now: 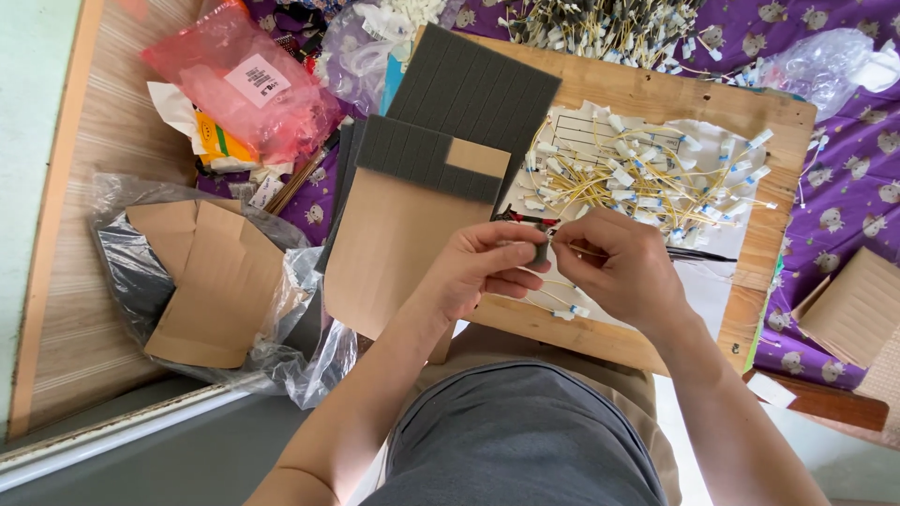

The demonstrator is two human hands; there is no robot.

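My left hand (483, 265) pinches a small dark foam piece (541, 250) at its fingertips. My right hand (619, 265) meets it from the right and grips a thin yellow wire (589, 251) with a white end. Both hands hover over the near edge of a wooden board (656, 94). A pile of yellow wires with white connectors (647, 178) lies on white paper just beyond the hands. A sheet of brown backing (394, 248) with a few rows of dark foam strips (422, 155) left on it lies to the left of my left hand.
A full dark foam sheet (473, 89) lies behind the brown one. To the left are a pink plastic bag (239, 80), brown paper pieces (211, 281) on clear plastic, and a wooden floor. More wires (600, 28) lie at the top, on purple patterned cloth (848, 187). A cardboard piece (853, 305) sits right.
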